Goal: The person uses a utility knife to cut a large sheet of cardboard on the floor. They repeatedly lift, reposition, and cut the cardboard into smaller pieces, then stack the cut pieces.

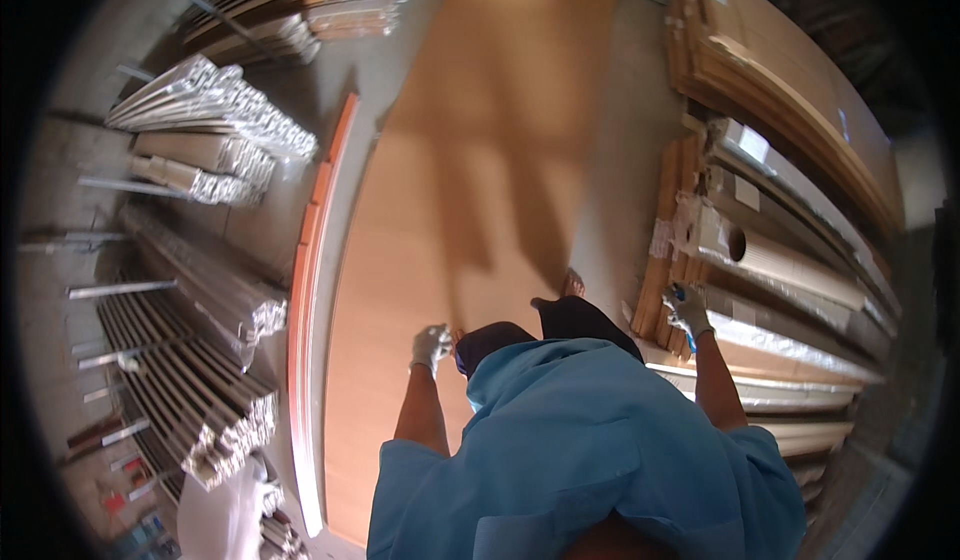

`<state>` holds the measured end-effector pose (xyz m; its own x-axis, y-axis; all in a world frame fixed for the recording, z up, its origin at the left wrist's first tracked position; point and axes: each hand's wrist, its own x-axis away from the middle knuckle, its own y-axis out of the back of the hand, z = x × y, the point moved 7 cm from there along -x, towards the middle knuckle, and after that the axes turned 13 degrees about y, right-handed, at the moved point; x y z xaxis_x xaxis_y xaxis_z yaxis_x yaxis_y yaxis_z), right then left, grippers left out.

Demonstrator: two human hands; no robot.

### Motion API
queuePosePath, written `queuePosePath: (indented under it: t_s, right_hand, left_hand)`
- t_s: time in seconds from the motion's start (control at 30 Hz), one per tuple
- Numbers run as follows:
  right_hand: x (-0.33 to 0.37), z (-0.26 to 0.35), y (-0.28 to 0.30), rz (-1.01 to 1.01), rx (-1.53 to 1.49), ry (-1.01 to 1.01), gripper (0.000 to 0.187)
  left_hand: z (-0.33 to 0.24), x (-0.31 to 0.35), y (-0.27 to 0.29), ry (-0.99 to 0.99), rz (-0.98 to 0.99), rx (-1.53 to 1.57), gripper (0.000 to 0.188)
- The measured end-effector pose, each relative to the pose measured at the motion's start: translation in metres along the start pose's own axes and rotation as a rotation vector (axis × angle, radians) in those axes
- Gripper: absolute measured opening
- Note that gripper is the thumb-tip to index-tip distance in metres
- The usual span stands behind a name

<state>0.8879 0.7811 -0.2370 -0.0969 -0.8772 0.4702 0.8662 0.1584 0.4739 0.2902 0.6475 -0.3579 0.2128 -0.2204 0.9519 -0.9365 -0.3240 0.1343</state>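
Two hands in whitish gloves, held apart, above a long, flat, brown sheet (390, 260) and a row of packages.
The left hand (431, 344) is over the sheet, its fingers appearing curled; whether it grips anything cannot be told. The right hand (687, 310) is closed around a small blue-and-dark object (691, 343), its kind unclear. The sheet lies on the grey floor (628, 150), under the left hand and stretching far ahead of both. Left of the left hand runs a long, narrow red-and-white strip (318, 195), with bundled long, silvery-wrapped profiles (215, 110) farther out. Long brown cardboard packages (800, 270) lie beside and beyond the right hand.
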Motion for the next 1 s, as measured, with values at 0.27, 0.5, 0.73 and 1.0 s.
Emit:
queuePosePath:
  t_s: [0.27,0.5,0.73,1.0]
  right_hand:
    - [-0.083,0.024,0.050,0.127,-0.040,0.116,0.025]
    - [-0.105,-0.008,0.074,0.171,0.010,0.164,0.025]
    - [-0.128,-0.055,0.100,0.100,0.097,0.167,0.025]
    - [-0.123,-0.075,0.081,0.131,-0.169,0.034,0.021]
  left_hand:
    - [0.019,0.061,-0.052,0.021,-0.143,-0.050,0.034]
    - [-0.022,0.080,-0.104,-0.058,-0.174,-0.059,0.031]
    - [-0.054,0.102,-0.130,-0.020,-0.187,-0.237,0.025]
    - [-0.096,0.127,-0.122,-0.135,-0.272,-0.271,0.030]
